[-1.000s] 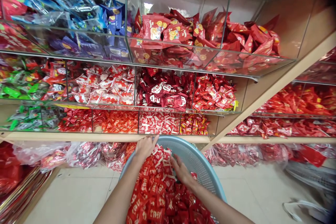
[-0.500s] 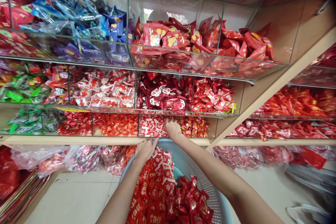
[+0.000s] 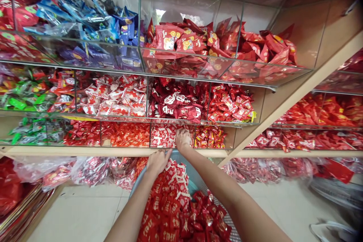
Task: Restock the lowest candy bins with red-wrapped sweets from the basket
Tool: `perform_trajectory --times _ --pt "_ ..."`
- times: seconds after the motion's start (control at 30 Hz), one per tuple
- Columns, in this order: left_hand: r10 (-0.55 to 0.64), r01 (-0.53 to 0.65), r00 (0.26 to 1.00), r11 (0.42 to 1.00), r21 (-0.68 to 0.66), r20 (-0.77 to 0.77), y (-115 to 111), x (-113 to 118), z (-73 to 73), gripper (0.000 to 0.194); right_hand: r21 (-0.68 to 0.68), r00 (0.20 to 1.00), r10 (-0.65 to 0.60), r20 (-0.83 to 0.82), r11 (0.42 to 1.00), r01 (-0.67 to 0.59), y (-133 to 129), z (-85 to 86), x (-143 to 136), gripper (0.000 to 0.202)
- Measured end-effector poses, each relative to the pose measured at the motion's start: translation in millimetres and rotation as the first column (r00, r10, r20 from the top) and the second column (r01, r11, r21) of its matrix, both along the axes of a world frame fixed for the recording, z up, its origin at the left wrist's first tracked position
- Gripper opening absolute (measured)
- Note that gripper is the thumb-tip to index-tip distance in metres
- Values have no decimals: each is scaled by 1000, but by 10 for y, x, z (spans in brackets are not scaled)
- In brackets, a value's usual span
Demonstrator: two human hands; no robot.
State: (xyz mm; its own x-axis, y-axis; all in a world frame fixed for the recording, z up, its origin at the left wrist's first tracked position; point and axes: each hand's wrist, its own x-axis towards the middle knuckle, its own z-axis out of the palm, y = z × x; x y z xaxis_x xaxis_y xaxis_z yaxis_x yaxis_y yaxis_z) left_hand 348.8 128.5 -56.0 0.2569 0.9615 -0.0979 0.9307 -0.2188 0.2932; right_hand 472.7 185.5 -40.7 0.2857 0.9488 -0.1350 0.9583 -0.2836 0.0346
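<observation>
My left hand (image 3: 157,162) is closed over the far rim of a blue-grey plastic basket (image 3: 138,180). Beyond that rim, my right hand (image 3: 183,138) reaches into a low shelf bin of small red-and-white wrapped candies (image 3: 163,135). Its fingers are curled down among them, and the fingertips and anything inside them are hidden. Inside the basket lie more red-and-white candies (image 3: 177,181), flat red packets with gold print (image 3: 160,215) and shiny dark red wrapped candies (image 3: 205,217). My forearms cover parts of the basket's sides.
Clear dividers split the shelves into bins. Just right of my right hand are red-and-yellow candies (image 3: 210,136); orange-red ones (image 3: 130,134) lie left. A wooden shelf edge (image 3: 113,152) runs before the lowest bins. Plastic bags of candy (image 3: 93,168) sit underneath, above the tiled floor (image 3: 87,211).
My right hand has shifted slightly left and nearer within the bin, its fingers more curled. My left hand stays on the basket rim. The view has barely moved.
</observation>
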Motion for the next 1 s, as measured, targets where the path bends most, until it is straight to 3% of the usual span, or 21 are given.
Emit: perform_trajectory --times 0.17,0.33,0.8,1.0 --pt "-14 14 1000 1000 18 1 7 -11 -22 73 52 1000 -21 4 998 21 31 -60 58 43" --pt "-10 11 1000 999 33 -7 16 -14 -57 74 130 997 -21 -74 991 31 2 -84 131 58" --pt "-9 10 1000 1000 28 -16 8 -10 -37 70 54 996 -21 -91 998 26 1 -43 121 53" --pt "-19 19 1000 999 37 -11 21 -16 -50 73 92 994 -22 -103 995 32 -38 -30 150 51"
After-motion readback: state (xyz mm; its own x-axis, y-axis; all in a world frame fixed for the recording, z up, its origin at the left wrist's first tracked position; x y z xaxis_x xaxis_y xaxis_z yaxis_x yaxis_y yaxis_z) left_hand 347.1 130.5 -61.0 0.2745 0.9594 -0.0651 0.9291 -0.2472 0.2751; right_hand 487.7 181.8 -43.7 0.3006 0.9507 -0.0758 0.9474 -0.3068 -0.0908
